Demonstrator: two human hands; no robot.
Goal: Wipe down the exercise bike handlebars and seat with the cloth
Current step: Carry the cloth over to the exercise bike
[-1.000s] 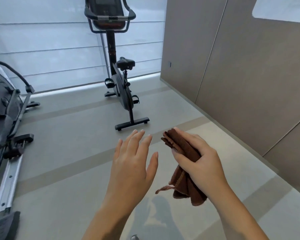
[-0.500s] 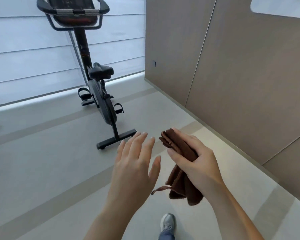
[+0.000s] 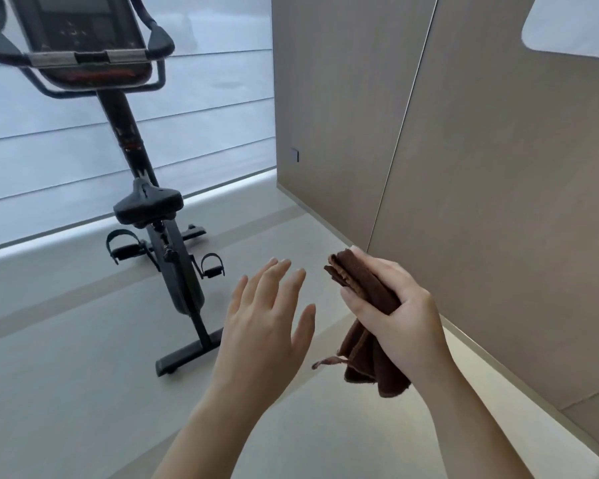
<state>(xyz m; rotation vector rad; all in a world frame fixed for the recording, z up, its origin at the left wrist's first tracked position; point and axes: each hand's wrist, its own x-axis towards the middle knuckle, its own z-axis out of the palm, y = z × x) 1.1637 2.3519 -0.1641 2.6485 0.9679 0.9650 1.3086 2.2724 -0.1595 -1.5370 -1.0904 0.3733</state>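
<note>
A black exercise bike (image 3: 179, 271) stands on the floor to the left, ahead of me. Its handlebars (image 3: 0, 51) curve around a dark console at the top left, and its black seat (image 3: 148, 205) sits lower on the post. My right hand (image 3: 398, 312) grips a folded brown cloth (image 3: 363, 288), whose loose end hangs below the fist. My left hand (image 3: 267, 323) floats beside it, fingers spread and holding nothing. Both hands are well short of the bike.
Tan wall panels (image 3: 498, 167) run along the right side, close to my right arm. A window with white blinds (image 3: 49, 150) fills the back behind the bike. Pale grey floor (image 3: 66, 392) stretches between me and the bike's rear foot bar (image 3: 187, 354).
The bike has grown larger and shifted left in view as I came closer. The other machine on the left has left the frame. Both hands keep their pose, cloth still held.
</note>
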